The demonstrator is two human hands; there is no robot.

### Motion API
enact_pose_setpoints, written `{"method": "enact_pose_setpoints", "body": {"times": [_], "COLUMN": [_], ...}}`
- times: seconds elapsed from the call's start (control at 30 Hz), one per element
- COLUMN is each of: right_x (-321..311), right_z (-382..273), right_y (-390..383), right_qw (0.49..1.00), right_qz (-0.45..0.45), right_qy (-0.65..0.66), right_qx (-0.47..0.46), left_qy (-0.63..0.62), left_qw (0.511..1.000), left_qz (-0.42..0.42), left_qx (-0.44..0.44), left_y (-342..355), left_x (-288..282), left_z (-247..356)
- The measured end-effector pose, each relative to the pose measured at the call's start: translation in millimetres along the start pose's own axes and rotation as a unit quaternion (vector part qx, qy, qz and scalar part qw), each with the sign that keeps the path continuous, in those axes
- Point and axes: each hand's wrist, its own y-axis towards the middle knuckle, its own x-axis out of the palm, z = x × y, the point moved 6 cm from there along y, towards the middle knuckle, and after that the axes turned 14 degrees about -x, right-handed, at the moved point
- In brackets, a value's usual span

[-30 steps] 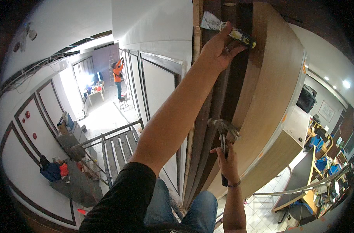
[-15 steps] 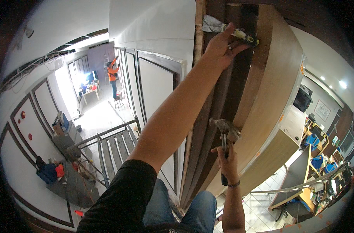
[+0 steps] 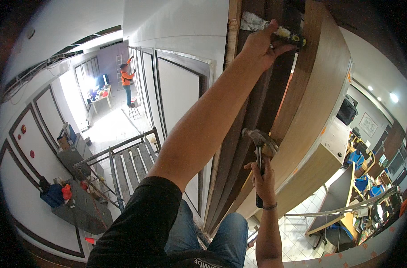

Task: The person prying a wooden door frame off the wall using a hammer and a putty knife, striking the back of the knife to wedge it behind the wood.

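Observation:
My left hand (image 3: 262, 44) reaches up along a dark brown wooden frame (image 3: 269, 89), fingers closed round a putty knife (image 3: 253, 21). Its white-smeared blade points left, and its dark handle with yellow patches lies toward the light wood panel (image 3: 322, 85). Lower down, my right hand (image 3: 264, 181) grips a claw hammer (image 3: 262, 140) by its dark handle, head up. The hammer head is close in front of the brown frame; whether it touches is unclear. A narrow slit shows between frame and panel, below the putty knife.
Slatted metal scaffolding (image 3: 131, 167) stands at the left. Beyond it, a person in orange (image 3: 126, 77) stands on a stool (image 3: 134, 110) facing the wall. Grey cabinets (image 3: 83, 210) line the left. Cluttered desks (image 3: 346, 214) lie low on the right, behind a long rail (image 3: 346, 215).
The putty knife end in my left hand has shifted slightly up and right. My right hand and hammer sit a little higher. A slit beside the panel is now visible.

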Motion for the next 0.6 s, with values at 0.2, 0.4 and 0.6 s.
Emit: {"method": "enact_pose_setpoints", "body": {"times": [0.2,0.4,0.6], "right_x": [0.4,-2.1,-0.9], "right_z": [4.3,8.4,2.3], "right_y": [-2.5,-4.4,-2.6], "right_qw": [1.0,0.999,0.998], "right_qz": [0.004,0.008,0.017], "right_qy": [0.002,-0.019,0.008], "right_qx": [0.029,0.048,0.063], "left_qy": [0.027,0.025,0.025], "left_qw": [0.999,0.999,0.999], "left_qz": [-0.039,-0.023,-0.024], "left_qx": [0.02,0.026,0.035], "left_y": [-3.2,-2.9,-1.0], "left_x": [10.8,9.4,7.3], "left_z": [0.8,2.2,3.9]}}
